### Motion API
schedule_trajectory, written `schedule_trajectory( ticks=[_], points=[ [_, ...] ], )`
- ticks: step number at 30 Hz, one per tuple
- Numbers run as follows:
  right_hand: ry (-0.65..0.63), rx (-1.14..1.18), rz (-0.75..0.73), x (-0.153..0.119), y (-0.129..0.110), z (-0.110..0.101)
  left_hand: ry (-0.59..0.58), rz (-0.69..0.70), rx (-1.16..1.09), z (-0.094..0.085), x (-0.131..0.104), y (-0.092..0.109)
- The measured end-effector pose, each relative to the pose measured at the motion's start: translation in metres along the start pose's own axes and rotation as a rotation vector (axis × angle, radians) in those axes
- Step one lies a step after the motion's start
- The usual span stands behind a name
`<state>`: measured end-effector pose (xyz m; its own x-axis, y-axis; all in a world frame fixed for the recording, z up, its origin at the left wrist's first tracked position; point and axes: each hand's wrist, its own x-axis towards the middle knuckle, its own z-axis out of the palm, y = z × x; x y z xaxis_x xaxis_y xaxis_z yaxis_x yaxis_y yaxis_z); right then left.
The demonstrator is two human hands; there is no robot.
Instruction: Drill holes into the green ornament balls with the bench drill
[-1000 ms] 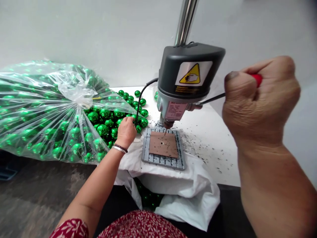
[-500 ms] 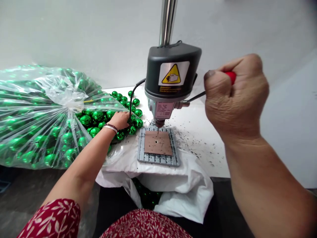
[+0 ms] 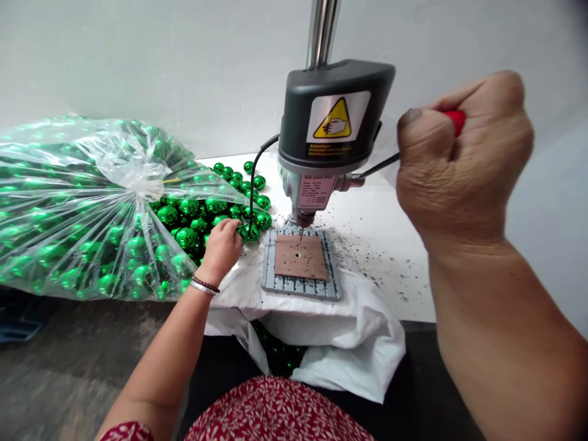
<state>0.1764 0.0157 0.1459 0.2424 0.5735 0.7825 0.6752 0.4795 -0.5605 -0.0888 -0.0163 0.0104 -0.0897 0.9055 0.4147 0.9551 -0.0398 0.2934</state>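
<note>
Currently, in the head view, the right hand (image 3: 463, 159) is gripping the red knob (image 3: 454, 121) of the feed lever (image 3: 383, 164), its fingers closing around the knob at the right of the drill press (image 3: 340, 116). The left hand (image 3: 223, 248) is resting among the loose green balls (image 3: 187, 237) on the table (image 3: 390, 300), to the left of the press. Its fingers are bending narrowly downward beside a ball; whether they are holding it, one cannot tell. The drill bit (image 3: 301, 234) is pointing down above the brown board (image 3: 310, 266), which is lying on the slotted base (image 3: 269, 266) and is showing a small hole. Dark shavings (image 3: 367, 264) are covering parts of the board, base and table. A knotted transparent bag (image 3: 78, 239) is holding many more balls at the left. A black cable (image 3: 252, 190) is curving down from the press near the left hand. White cloth (image 3: 361, 361) is hanging over the front edge, with further green balls showing in its dark opening.
</note>
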Motion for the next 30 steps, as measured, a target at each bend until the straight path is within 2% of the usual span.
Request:
schedule_trajectory(
  ticks=[2,5,7,9,11,12,16,17,19,21,23,27,30],
  points=[
    [-0.008,0.014,0.000,0.000,-0.001,0.000,-0.011,-0.014,0.044,0.004,-0.007,0.004],
    [-0.018,0.022,0.015,-0.001,-0.004,-0.001,-0.111,-0.114,0.080,0.008,-0.019,0.005],
    [-0.020,0.024,0.029,-0.001,-0.005,-0.001,-0.181,-0.156,0.036,0.011,-0.026,0.003],
    [-0.022,0.031,0.036,-0.001,-0.006,-0.001,-0.156,-0.192,-0.091,0.014,-0.033,0.001],
    [-0.029,0.050,0.021,-0.001,-0.005,-0.001,-0.105,-0.283,-0.339,0.016,-0.040,0.001],
    [-0.026,0.062,0.010,-0.001,-0.004,0.000,-0.114,-0.357,-0.521,0.016,-0.043,0.002],
    [-0.002,0.080,-0.014,-0.001,-0.001,0.001,-0.351,-0.667,-1.361,0.016,-0.053,0.010],
    [-0.002,0.074,-0.017,-0.001,0.000,0.001,-0.401,-0.714,-1.501,0.016,-0.054,0.013],
    [-0.010,0.065,-0.020,-0.001,-0.001,0.001,-0.467,-0.766,-1.646,0.017,-0.055,0.017],
    [-0.025,0.065,-0.010,-0.001,-0.003,0.000,-0.494,-0.765,-1.656,0.020,-0.053,0.020],
    [-0.033,0.071,0.001,-0.001,-0.004,-0.001,-0.477,-0.721,-1.555,0.024,-0.048,0.025],
    [-0.031,0.096,0.014,0.000,-0.005,-0.002,-0.448,-0.519,-1.208,0.033,-0.029,0.037],
    [-0.036,0.120,-0.008,0.001,-0.002,-0.002,-0.504,-0.345,-1.048,0.039,-0.015,0.047]
  ],
)
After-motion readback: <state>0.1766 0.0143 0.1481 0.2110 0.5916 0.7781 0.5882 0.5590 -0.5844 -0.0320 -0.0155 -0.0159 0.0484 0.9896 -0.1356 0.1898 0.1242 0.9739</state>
